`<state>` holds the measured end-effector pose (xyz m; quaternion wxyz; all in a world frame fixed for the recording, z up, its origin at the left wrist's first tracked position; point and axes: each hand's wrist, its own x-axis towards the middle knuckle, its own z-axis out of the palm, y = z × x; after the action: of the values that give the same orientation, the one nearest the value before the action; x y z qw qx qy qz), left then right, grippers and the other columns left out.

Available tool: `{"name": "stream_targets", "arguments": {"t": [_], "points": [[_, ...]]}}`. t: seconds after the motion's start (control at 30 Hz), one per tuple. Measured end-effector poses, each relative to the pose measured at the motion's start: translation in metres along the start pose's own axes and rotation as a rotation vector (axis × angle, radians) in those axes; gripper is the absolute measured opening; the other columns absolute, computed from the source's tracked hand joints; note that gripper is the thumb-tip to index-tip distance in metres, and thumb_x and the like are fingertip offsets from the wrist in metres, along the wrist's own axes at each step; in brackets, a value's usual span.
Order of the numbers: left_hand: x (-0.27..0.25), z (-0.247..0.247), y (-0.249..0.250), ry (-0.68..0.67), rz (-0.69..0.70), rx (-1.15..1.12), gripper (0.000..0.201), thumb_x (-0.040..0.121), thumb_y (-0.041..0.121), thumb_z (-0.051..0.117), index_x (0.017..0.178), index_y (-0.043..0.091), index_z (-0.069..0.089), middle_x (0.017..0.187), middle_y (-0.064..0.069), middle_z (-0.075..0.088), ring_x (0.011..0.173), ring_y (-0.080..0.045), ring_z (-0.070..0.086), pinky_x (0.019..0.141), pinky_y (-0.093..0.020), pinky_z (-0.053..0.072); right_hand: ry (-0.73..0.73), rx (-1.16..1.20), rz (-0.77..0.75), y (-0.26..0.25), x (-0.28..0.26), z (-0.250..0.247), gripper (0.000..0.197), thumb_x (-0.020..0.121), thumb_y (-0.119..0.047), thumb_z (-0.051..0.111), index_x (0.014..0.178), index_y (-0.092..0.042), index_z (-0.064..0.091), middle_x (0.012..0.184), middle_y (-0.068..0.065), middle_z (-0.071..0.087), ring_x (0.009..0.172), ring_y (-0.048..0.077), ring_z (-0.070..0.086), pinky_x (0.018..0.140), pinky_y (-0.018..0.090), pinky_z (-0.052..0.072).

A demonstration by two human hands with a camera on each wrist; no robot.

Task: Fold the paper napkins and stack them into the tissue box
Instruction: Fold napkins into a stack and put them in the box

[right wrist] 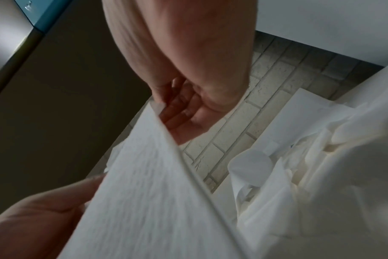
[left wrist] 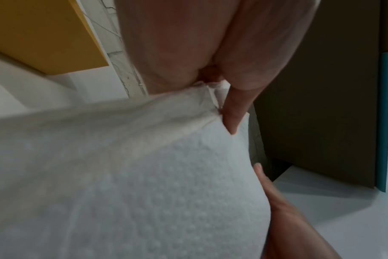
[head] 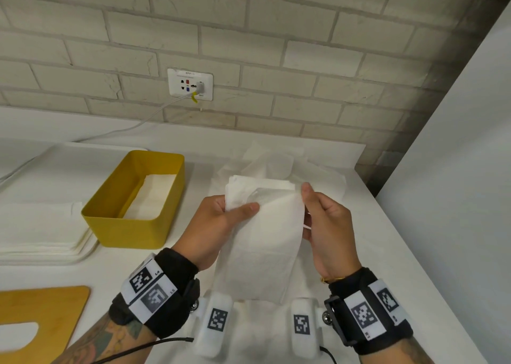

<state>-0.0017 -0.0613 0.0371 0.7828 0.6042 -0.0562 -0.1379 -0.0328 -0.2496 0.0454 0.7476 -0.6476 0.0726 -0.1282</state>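
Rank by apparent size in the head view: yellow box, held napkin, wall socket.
1. yellow box and napkin in both hands look about alike; the napkin is nearer the camera, so I won't rank them.
2. wall socket, clearly smallest, though farthest away.

The head view is evenly and softly lit, sharp in the middle, with the white table [head: 345, 225] and the napkin [head: 265, 231] nearly washed out against each other and the brick wall [head: 249, 31] bowing at the edges. A soft shadow darkens the corner where the wall meets the pale panel [head: 456, 142] on the right. Both wrist views are dimmer, greyish and smeared by motion, the nearest skin and paper out of focus.
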Motion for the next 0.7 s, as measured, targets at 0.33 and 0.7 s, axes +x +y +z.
{"name": "stream_targets", "arguments": {"t": [0.33,0.7], "points": [[0.012,-0.012,0.028,0.083,0.082,-0.126,0.019,0.092,0.009,0.066,0.108,0.001,0.073,0.109,-0.017,0.077,0.1,-0.031,0.075,0.088,-0.04,0.062,-0.35,-0.191,0.212,0.037,-0.022,-0.019,0.022,0.079,0.0,0.08,0.101,0.0,0.075,0.098,0.016,0.078,0.092,0.032,0.076,0.08,0.036,0.062],[0.01,-0.006,0.012,0.051,0.007,-0.177,0.022,0.094,0.008,0.065,0.113,0.001,0.072,0.111,-0.016,0.077,0.1,-0.03,0.075,0.076,-0.034,0.062,-0.232,-0.158,0.001,-0.009,-0.005,-0.016,0.053,0.073,-0.045,0.086,0.117,-0.018,0.07,0.11,0.001,0.076,0.105,0.021,0.073,0.086,0.037,0.06]]}}
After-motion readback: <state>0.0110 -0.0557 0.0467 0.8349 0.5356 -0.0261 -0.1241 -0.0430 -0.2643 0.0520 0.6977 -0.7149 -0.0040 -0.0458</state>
